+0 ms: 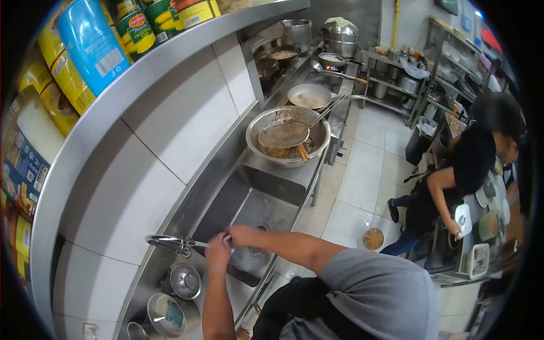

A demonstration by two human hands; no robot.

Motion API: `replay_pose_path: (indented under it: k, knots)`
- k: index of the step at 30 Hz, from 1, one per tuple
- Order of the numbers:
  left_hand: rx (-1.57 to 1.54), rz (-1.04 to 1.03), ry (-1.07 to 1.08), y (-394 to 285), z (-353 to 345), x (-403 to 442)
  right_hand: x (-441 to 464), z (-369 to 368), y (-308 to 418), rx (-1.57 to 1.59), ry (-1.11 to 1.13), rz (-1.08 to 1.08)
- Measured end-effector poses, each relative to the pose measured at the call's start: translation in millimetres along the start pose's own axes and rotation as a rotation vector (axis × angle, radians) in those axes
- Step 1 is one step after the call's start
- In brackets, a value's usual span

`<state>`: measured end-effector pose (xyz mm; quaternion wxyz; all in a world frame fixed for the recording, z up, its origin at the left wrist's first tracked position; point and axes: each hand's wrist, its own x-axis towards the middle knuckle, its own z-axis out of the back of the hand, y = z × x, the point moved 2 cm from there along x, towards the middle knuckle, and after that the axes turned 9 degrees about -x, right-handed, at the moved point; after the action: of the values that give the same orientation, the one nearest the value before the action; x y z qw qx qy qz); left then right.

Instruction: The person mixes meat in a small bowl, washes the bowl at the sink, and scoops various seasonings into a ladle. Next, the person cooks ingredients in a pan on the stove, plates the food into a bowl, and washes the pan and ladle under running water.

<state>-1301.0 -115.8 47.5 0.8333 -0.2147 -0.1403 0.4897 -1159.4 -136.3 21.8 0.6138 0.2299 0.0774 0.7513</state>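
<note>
My left hand (217,253) and my right hand (242,234) are close together over the steel sink (272,180), by the spout of the faucet (170,242). The fingers of my right hand are closed around a small, dark, shiny piece whose kind I cannot make out. My left hand is partly smeared by motion, its fingers bent beside that piece. Water splashes in the basin below. Left of the sink stand a metal bowl (185,281) and a pot (192,317) with a green scouring pad (174,313) in it.
Beyond the sink sits a large steel bowl (255,133) with a strainer (283,136) across it. Pans, including a light one (309,96), are on the stove. A shelf (102,133) with cans overhangs at left. A co-worker (470,153) stands at the right counter holding a white tray.
</note>
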Motion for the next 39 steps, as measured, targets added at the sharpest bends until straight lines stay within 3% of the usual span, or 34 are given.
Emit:
replay_pose_path:
  k: [2, 4, 6, 7, 9, 10, 11, 13, 14, 15, 17, 19, 20, 21, 22, 23, 24, 26, 28, 30, 32, 34, 36, 37, 38, 39]
  knots:
    - [-0.119, 0.1, -0.18, 16.7, 0.3, 5.5, 14.7, -39.7, -31.4, 0.424, 0.146, -0.429]
    - [-0.326, 0.362, -0.28, 61.4, -16.3, 0.9, 4.9, -68.5, -35.7, 0.878, 0.106, -0.773]
    - [-1.253, 0.526, -0.419, 91.7, -59.7, -22.2, -8.7, -91.6, -23.4, 1.541, 0.32, -1.066]
    - [-1.434, 0.614, -0.324, 86.8, -64.4, -36.6, -21.2, -104.2, -17.4, 1.594, 0.391, -1.001]
    - [-1.684, 0.744, -0.179, 84.9, -85.2, -55.9, -39.3, -95.5, -9.4, 1.413, 0.474, -1.008]
    - [-1.75, 0.782, -0.117, 88.1, -102.6, -59.2, -37.0, -68.8, -13.0, 1.172, 0.473, -1.053]
    - [-1.748, 0.799, -0.13, 77.9, -103.8, -62.1, -24.8, -70.8, -36.4, 0.747, 0.612, -0.637]
    - [-1.905, 0.967, -0.084, 50.0, -97.6, -63.1, -3.7, -39.3, -37.2, 0.205, 0.515, -0.204]
    - [-1.902, 0.965, -0.081, 48.8, -101.4, -55.0, 7.5, 8.9, -17.9, 0.084, 0.333, -0.19]
    - [-1.794, 0.945, -0.127, 51.8, -107.7, -47.8, 16.6, 21.5, -11.8, 0.086, 0.328, -0.193]
    - [-1.683, 0.92, -0.167, 53.6, -101.8, -33.3, 29.2, 33.5, -1.2, -0.179, 0.393, 0.028]
    - [-0.606, 0.448, -0.286, 52.0, -56.1, -14.4, 29.9, 41.5, -0.9, -0.133, 0.371, -0.085]
    - [-0.603, 0.448, -0.284, 44.3, -37.5, -9.7, 28.9, 42.7, -2.2, -0.087, 0.356, -0.192]
    - [-0.417, 0.2, -0.354, 29.7, -13.3, -6.2, 24.2, 32.9, -4.5, -0.083, 0.357, -0.192]
    - [-0.228, -0.045, -0.415, 19.8, 3.5, -7.8, 13.8, 10.5, -10.8, 0.153, 0.394, -0.313]
    - [-0.226, -0.043, -0.408, 20.3, 11.1, -12.6, 1.2, -11.4, -15.3, 0.392, 0.426, -0.436]
    - [-0.393, 0.024, -0.331, 22.0, 16.8, -16.4, -10.4, -28.4, -15.3, 0.395, 0.424, -0.444]
    - [-0.727, 0.15, -0.164, 24.9, 23.6, -21.3, -25.3, -43.6, -13.7, 0.395, 0.09, -0.308]
    - [-1.057, 0.255, 0.039, 27.6, 22.8, -18.9, -27.2, -17.9, -13.7, 0.282, 0.086, -0.218]
    - [-1.732, 0.368, -0.178, 91.7, -29.4, -14.0, -21.6, 16.3, -16.4, 0.074, 0.134, -0.035]
    - [-2.065, 0.815, -0.178, 111.8, -38.1, 0.8, -9.6, 47.7, -21.1, -0.109, 0.171, 0.056]
    - [-2.001, 0.374, -0.199, 138.7, -37.0, 23.9, -7.6, 80.3, -20.8, -0.251, 0.102, 0.094]
    - [-2.263, -0.181, 0.365, 182.0, -17.5, 66.4, -18.1, 96.8, -22.5, -0.339, -0.035, 0.139]
    - [-2.142, -0.015, 0.116, 184.9, 2.1, 72.4, -25.6, 94.4, -26.6, -0.366, -0.109, 0.16]
    - [-1.994, 0.139, -0.127, 178.6, 31.2, 72.0, -37.7, 87.6, -30.6, -0.432, -0.047, 0.267]
    - [-2.017, 0.287, -0.226, 162.4, 53.0, 69.1, -54.0, 78.5, -34.4, -0.49, 0.019, 0.372]
